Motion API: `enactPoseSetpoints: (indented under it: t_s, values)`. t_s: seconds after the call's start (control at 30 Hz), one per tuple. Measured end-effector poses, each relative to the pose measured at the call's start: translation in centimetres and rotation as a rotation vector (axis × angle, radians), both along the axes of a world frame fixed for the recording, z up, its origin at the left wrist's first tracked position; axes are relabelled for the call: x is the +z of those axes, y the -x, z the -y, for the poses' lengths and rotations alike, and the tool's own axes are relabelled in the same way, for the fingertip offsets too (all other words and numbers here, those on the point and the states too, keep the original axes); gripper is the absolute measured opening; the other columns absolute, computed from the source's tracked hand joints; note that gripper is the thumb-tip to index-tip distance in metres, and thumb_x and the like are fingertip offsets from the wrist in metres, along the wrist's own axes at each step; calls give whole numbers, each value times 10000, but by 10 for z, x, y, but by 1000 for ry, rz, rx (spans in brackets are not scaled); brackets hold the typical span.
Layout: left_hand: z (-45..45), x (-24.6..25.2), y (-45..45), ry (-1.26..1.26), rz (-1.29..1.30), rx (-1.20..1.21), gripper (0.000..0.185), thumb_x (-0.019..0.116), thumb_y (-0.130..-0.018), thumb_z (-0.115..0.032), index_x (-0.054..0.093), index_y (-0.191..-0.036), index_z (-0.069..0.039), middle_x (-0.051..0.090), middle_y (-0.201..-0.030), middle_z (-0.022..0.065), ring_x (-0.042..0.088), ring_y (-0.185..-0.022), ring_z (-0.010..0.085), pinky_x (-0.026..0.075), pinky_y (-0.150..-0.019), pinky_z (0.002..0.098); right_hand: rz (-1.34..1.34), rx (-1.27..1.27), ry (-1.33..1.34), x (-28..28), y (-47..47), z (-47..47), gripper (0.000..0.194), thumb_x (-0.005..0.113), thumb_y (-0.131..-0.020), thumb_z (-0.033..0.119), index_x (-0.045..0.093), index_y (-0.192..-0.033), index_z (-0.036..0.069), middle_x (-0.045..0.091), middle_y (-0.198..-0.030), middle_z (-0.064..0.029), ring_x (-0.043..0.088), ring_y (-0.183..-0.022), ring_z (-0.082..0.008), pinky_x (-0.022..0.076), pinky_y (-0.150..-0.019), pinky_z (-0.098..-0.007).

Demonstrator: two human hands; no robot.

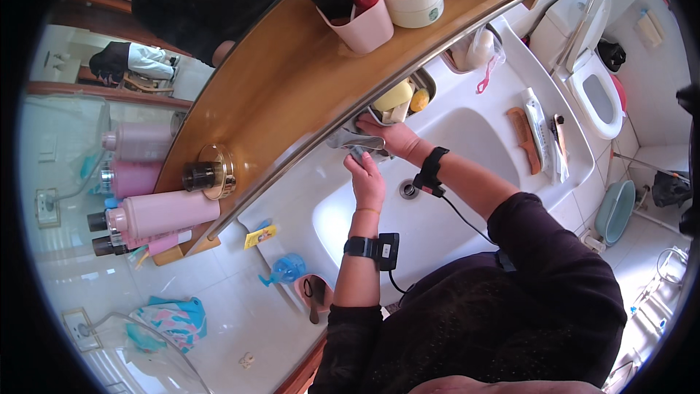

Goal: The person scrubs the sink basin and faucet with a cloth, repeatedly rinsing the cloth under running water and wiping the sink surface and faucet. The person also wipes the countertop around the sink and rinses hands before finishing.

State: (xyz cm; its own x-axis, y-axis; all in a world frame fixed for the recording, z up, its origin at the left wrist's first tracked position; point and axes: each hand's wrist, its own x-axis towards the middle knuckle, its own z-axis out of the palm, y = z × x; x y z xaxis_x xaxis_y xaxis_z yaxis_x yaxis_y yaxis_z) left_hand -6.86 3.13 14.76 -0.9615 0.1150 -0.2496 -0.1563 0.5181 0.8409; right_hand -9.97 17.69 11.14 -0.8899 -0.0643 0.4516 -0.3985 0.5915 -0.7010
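My left hand (365,175) is at the near side of a shiny grey metal faucet (361,139), its thumb and fingers closed around the bluish-grey tip. Across the faucet, my right hand (395,137) reaches in beside its base, fingers bent and partly hidden. Just beyond the right hand, a metal dish (432,79) holds yellow and white soap bars (395,96). The white sink basin (465,142) with its round drain (408,189) lies below my forearms.
A wooden shelf (273,104) with a metal rail overhangs the sink's back. On the right rim lie an orange comb (524,139) and a toothpaste tube (538,126). A blue pump bottle (288,268) and a pink cup (322,287) stand at the left. Cables run from both wrist straps.
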Motion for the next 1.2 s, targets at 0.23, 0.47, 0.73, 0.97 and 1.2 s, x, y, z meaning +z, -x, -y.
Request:
enactPoseSetpoints:
  t_s: [0.23,0.47,0.73,0.97,1.2]
  values:
    - [1,5,1,45,41,-9,386,398,-1014,-335,279,-1221,-32,592,-1022,278,594,-888,442,453,-776,492,-82,-30,-102,11,17,-3,440,660,-780,142,592,-1207,57,538,-1280,-74,520,-1166,-282,444,-988,-373]
    - [3,0,2,25,23,-17,356,395,-1013,-349,288,-1187,-57,609,-1010,272,596,-919,470,456,-792,496,54,-445,71,-11,-1,-19,355,666,-795,125,600,-1134,48,640,-1040,-152,603,-976,-333,500,-857,-397]
    - [1,-5,1,61,31,2,383,378,-1010,-375,290,-1197,-52,585,-1039,318,558,-962,520,442,-791,535,303,-85,520,-3,10,2,276,646,-855,203,631,-1115,110,654,-980,-80,621,-933,-264,511,-809,-363]
    - [6,-7,1,76,38,-42,399,380,-1006,-381,281,-1206,-52,587,-1053,311,562,-959,516,449,-793,531,194,-268,119,-15,22,-8,347,665,-857,254,581,-1172,136,621,-1125,-70,595,-1034,-262,503,-849,-375]
    - [6,-16,1,64,41,-1,387,384,-1006,-374,290,-1189,-47,600,-1018,295,577,-929,506,459,-778,521,362,-523,-80,-18,-10,-12,345,641,-790,229,598,-1117,127,646,-1020,-118,622,-919,-362,513,-754,-447]
